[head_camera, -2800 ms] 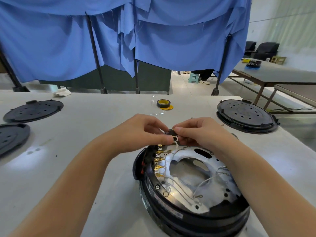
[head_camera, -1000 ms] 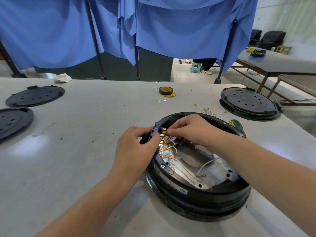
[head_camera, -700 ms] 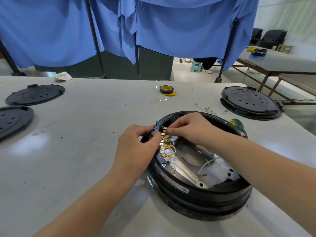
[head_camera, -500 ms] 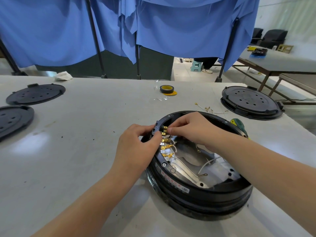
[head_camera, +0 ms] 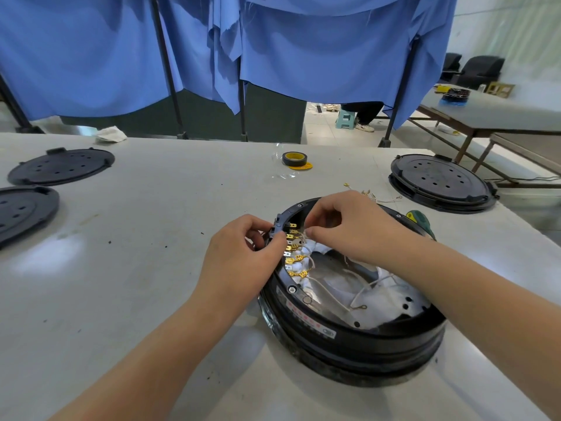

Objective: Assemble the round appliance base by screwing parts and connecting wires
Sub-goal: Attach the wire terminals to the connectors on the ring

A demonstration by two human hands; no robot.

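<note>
The round black appliance base (head_camera: 349,338) lies open side up on the white table (head_camera: 121,268). A row of brass terminals (head_camera: 293,253) lines its left inner rim, and white wires (head_camera: 364,293) run across the shiny metal plate inside. My left hand (head_camera: 243,256) grips the black terminal block on the rim, thumb pressed beside the terminals. My right hand (head_camera: 343,226) pinches a white wire end at the upper terminals.
Two black perforated covers (head_camera: 60,165) (head_camera: 24,211) lie at the left and another (head_camera: 440,182) at the right. A black-and-yellow tape roll (head_camera: 294,159) sits at the back. Loose wire terminals (head_camera: 370,194) and a green screwdriver handle (head_camera: 420,220) lie behind the base.
The base was tilted up toward me, and it now lies flat on the table. Both hands have stayed at the terminal block; my right hand's fingers have lifted a little.
</note>
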